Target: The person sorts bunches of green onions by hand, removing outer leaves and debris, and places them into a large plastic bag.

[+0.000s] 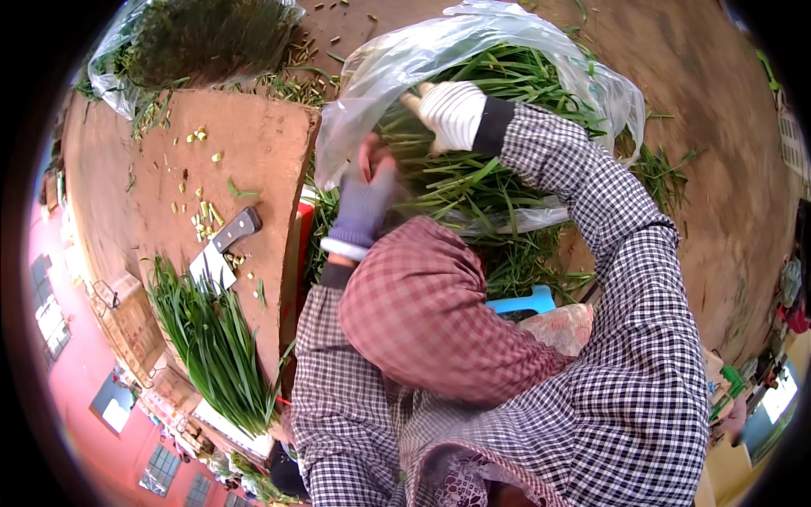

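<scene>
A flat brown desk (266,139) on the left carries a knife (226,242) with a dark handle, scattered pale stem cuttings (205,221) and, across its near left part, a bunch of long green leaves (211,346). On the brown floor (726,160), right of it, sits an open clear plastic bag (380,63) of greens; darker greenery (211,42) in plastic lies far left, with stem bits strewn between.

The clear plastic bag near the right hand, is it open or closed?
Open. The clear plastic bag is spread wide, with long green leaves showing uncovered inside it, near the right hand.
</scene>
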### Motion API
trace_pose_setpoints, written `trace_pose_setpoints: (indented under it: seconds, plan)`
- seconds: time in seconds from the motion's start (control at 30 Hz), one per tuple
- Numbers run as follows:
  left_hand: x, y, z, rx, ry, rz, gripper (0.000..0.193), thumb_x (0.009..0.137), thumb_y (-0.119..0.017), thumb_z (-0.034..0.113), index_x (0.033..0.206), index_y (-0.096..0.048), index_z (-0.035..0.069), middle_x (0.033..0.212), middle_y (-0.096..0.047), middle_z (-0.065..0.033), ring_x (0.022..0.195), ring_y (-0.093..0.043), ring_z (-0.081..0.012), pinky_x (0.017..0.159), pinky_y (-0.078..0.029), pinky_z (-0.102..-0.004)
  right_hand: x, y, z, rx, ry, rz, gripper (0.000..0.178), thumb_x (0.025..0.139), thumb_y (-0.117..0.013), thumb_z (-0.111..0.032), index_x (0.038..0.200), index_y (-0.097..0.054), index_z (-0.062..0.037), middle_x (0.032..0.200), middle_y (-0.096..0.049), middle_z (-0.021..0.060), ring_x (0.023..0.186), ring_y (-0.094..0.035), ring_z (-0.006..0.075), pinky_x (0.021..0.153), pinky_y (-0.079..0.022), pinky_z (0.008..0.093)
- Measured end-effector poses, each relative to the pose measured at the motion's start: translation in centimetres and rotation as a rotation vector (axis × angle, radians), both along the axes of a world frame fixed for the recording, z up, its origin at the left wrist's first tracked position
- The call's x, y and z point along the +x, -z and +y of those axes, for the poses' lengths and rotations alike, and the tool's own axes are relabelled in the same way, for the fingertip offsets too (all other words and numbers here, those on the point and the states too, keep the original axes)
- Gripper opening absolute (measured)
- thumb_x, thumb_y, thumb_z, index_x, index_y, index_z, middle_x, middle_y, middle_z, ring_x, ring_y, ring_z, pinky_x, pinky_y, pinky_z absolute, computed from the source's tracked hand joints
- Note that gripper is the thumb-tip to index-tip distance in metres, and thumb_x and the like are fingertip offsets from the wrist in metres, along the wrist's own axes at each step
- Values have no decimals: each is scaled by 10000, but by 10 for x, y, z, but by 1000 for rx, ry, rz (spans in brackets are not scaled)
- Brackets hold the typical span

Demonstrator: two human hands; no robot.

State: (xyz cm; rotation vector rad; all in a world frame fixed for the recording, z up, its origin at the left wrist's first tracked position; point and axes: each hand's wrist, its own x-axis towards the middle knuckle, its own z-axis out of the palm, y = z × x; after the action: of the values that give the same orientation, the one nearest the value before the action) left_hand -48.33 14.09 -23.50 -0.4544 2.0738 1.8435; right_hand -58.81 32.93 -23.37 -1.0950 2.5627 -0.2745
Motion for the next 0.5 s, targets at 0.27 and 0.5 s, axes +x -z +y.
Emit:
trace_pose_setpoints:
  seconds: [0.27, 0.5]
  plan:
    - [-44, 25, -32, 76, -198, -70, 537, 913, -543, 175, 1386, -335, 29, 1222, -503, -82, 1029, -544, -164, 878, -459, -312, 1, 7, -5, -23, 6, -119, 792, 616, -815, -260, 1269, -455, 5, 929, -576, 213, 744, -628, 326, 602, -522, 389]
    - [-16, -8, -3, -862, 327, 560, 654, 816, -631, 125, 1385, -330, 12, 1310, -454, -192, 1221, -444, -302, 1029, -356, -365, 13, -12, 65, -315, 258, 69, 641, 659, -760, -328, 1214, -537, -96, 881, -584, 145, 756, -621, 294, 651, -515, 375]
